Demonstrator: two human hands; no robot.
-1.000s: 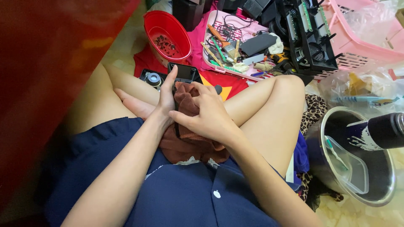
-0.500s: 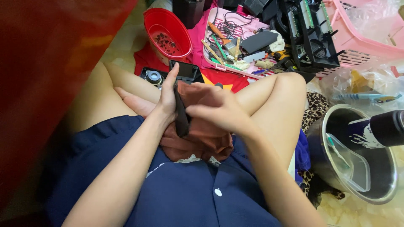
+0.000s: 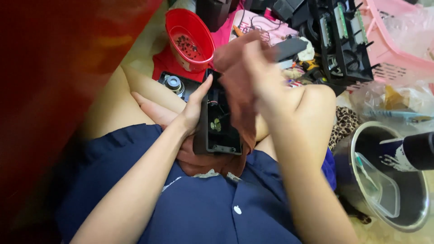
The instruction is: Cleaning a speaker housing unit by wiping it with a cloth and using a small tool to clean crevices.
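Over the lap, the left hand (image 3: pixel 195 105) grips the black box (image 3: pixel 217 122) by its side, open face up, so the blurred right hand (image 3: pixel 266 86), clutching a brown cloth (image 3: pixel 237 86), can wipe inside.

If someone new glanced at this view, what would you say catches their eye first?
Probably the open black box at the centre, propped on the lap by the left hand, its inner parts showing. Right above it, the blurred right hand holds a brown cloth against the box. The red bowl of small dark bits stands out on the floor beyond.
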